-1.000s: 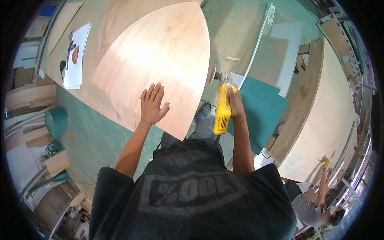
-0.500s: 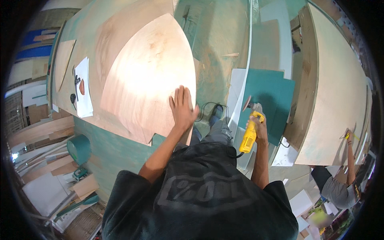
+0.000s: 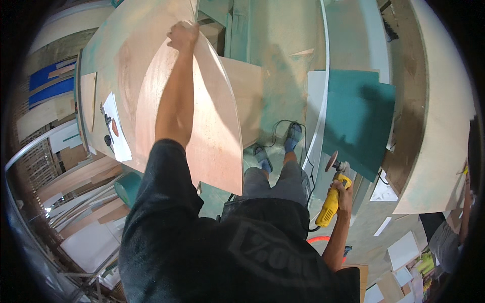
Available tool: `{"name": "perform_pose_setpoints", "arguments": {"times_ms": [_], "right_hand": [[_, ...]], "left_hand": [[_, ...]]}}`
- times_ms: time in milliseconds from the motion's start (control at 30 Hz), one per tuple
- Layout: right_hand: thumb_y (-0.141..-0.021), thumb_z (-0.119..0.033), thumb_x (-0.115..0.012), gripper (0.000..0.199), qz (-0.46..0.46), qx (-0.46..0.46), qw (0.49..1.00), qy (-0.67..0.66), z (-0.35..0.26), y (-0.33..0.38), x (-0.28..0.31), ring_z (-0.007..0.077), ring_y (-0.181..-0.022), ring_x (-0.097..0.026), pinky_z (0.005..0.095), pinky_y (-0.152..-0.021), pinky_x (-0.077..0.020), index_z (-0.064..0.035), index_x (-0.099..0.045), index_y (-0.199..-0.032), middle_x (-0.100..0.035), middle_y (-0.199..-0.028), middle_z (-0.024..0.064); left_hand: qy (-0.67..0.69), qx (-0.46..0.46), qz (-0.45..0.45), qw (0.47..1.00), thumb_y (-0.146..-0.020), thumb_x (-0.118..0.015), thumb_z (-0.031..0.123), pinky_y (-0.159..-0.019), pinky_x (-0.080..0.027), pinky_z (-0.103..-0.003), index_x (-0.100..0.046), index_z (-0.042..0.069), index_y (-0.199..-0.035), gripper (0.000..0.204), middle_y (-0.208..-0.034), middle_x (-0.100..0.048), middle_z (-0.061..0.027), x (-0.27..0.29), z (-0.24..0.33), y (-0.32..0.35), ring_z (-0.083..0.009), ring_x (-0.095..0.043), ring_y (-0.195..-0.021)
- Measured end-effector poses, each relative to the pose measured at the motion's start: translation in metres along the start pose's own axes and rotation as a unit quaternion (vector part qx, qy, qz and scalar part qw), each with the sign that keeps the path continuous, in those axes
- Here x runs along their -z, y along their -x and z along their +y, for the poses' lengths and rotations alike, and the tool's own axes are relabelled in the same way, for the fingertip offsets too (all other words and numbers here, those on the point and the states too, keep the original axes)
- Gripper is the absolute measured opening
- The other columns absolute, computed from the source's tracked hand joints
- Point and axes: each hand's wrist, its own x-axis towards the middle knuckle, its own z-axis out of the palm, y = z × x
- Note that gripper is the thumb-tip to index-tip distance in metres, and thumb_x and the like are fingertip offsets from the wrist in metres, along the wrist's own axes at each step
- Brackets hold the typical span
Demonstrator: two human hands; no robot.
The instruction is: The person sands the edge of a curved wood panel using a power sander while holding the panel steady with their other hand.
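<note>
A pale plywood panel (image 3: 214,116) with curved sides and a pointed far end lies on the large wooden worktable (image 3: 108,58) at my left. My left arm stretches across it, and my left hand (image 3: 183,36) is closed around the panel's edge at the tip. Off to my right, my right hand (image 3: 344,194) grips a yellow angle grinder (image 3: 329,206) by its body. The grinder's round reddish sanding disc (image 3: 331,160) points up and away from me, touching nothing. Whether the disc is spinning I cannot tell.
A black cord (image 3: 310,177) loops over the floor beside my feet. Green board (image 3: 358,118) lies at right, before another long wooden table (image 3: 444,101). White paper (image 3: 117,129) with small tools rests on the left table. A co-worker (image 3: 447,240) is at the far right.
My left hand has gone from the panel's near right part to its far tip. The panel's right edge reaches nearer me. My right hand has brought the grinder closer and rightward.
</note>
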Motion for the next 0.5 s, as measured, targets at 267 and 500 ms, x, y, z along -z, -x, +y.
{"name": "perform_pose_setpoints", "arguments": {"times_ms": [267, 500], "right_hand": [[-0.093, -0.017, -0.078, 0.043, 0.020, -0.046, 0.999, -0.016, 0.021, -0.012, 0.012, 0.0209, -0.068, -0.069, 0.0354, -0.059, -0.0611, -0.0087, -0.049, -0.125, -0.066, -0.086, 0.0090], [-0.093, -0.018, -0.079, 0.044, 0.026, -0.010, 0.999, -0.038, 0.001, -0.015, -0.001, 0.0204, -0.066, -0.068, 0.0350, -0.058, -0.0602, -0.0107, -0.047, -0.123, -0.065, -0.087, 0.0082]], "left_hand": [[0.010, -0.039, 0.028, 0.999, -0.085, -0.077, 0.045, -0.115, -0.040, -0.064, -0.062, 0.005, -0.142, 0.071, -0.156, -0.052, -0.0218, -0.005, 0.002, 0.036, -0.0452, -0.046, -0.143], [0.042, -0.149, 0.012, 0.988, -0.086, -0.076, 0.032, -0.119, -0.038, -0.057, -0.051, 0.000, -0.153, 0.079, -0.163, -0.045, -0.0228, -0.003, -0.010, 0.148, -0.0422, -0.043, -0.148]]}}
